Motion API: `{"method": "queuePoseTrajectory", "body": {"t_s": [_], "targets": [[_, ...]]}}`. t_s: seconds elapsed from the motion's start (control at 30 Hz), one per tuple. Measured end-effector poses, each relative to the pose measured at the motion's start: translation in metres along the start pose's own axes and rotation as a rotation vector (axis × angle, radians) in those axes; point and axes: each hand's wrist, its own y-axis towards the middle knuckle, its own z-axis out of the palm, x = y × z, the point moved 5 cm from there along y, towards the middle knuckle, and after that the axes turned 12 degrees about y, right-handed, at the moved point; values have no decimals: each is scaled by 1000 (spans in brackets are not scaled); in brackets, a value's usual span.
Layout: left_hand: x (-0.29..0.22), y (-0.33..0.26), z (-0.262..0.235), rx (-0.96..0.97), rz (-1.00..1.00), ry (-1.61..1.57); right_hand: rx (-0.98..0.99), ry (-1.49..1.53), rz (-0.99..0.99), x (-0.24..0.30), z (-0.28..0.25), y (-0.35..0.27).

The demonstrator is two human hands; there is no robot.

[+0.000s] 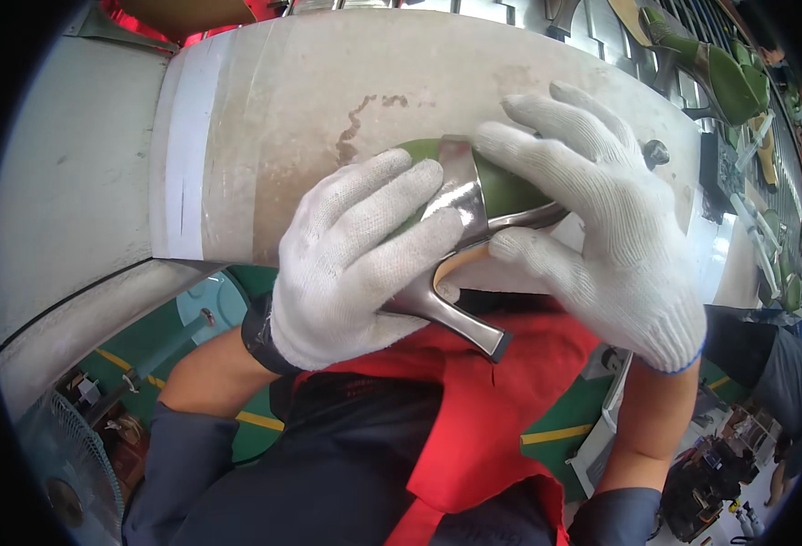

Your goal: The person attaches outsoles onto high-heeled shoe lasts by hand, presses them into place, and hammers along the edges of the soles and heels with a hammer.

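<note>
A green high-heeled shoe [423, 151] with a shiny metallic band [461, 187] lies between my gloved hands at the near edge of the worktable. My left hand [364, 246] is closed on it, fingers across the green upper and band. Its slim dark metallic heel [464, 326] points toward me, below a tan inner edge [464, 257]. My right hand [592, 191] is spread over the right side, fingers apart, index tip against the green upper and thumb near the tan edge. Another slim metallic part [528, 217] runs beneath that hand; whether it belongs to the same shoe I cannot tell.
The pale, stained worktable [328, 73] curves across the view. Beyond it runs a slatted metal rack [592, 41] bearing more green heeled shoes [733, 84]. A fan [73, 473] stands at lower left, with a light blue stool [211, 305] nearby.
</note>
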Motion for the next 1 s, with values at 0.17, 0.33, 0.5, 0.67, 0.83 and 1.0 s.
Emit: {"method": "queuePoseTrajectory", "body": {"t_s": [0.17, 0.33, 0.5, 0.67, 0.83, 1.0], "targets": [[-1, 0, 3, -18, 3, 12, 157, -42, 54, 10, -2, 23], [-2, -1, 6, -22, -4, 71, 133, -42, 45, 8, 5, 26], [-4, 1, 9, -72, -37, 142, 152, -48, 109, 13, 8, 26], [-5, 11, 5, 149, -46, 69, -343, -36, -33, -11, 6, -20], [-15, 38, -12, 295, -51, 16, -718, -3, 239, -92, -13, -111], [-17, 86, 14, 350, -47, -29, -512, -314, 100, -74, -8, -102]]}}
